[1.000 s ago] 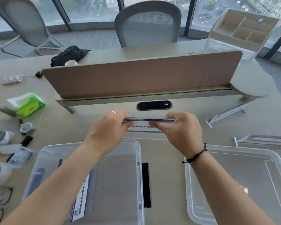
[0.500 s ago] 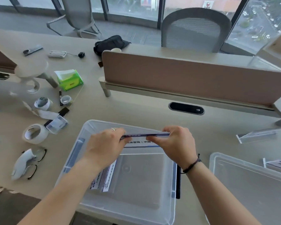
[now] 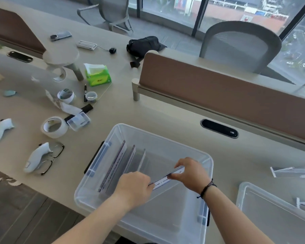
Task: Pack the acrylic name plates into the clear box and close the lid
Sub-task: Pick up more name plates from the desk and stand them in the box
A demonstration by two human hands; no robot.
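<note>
Beige desk surface [image 3: 148,110] fills the scene, and at its near edge a clear box [image 3: 192,150] is set open. Inside the box, a name plate [image 3: 166,179] is held by its two ends: the left hand [image 3: 136,186] is pinched closed on the nearer end, and the right hand [image 3: 190,170] is pinched closed on the farther end, a dark cord being worn at that wrist. Against the box's left wall, three more plates [image 3: 123,162] are stood on edge. To the right, the clear lid [image 3: 271,212] is laid flat on the desk, and two further name plates [image 3: 292,172] are seen near it. Farther left, tape rolls [image 3: 54,127], white controllers [image 3: 36,156], glasses [image 3: 55,155] and a green tissue pack [image 3: 97,74] are scattered. Beyond, a brown divider panel [image 3: 227,95] is mounted, with a grey chair [image 3: 239,48] and windows behind it.
</note>
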